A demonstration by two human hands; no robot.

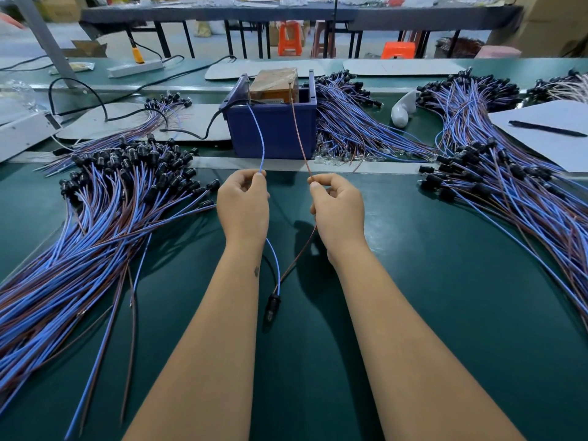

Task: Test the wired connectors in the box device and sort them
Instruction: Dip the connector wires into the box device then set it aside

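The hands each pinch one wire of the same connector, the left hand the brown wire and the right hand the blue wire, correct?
Not quite: the colours are swapped. In the head view the left hand pinches the blue wire and the right hand the brown wire.

Left hand point(243, 205): pinches blue wire point(261, 144) | right hand point(338, 206): pinches brown wire point(299, 138) | both wires reach box point(273, 130) | connector point(273, 302) hangs below

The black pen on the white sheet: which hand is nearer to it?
Right. The right hand, pinching the brown wire, sits left of and below the pen; the left hand, pinching the blue wire, is farther left still.
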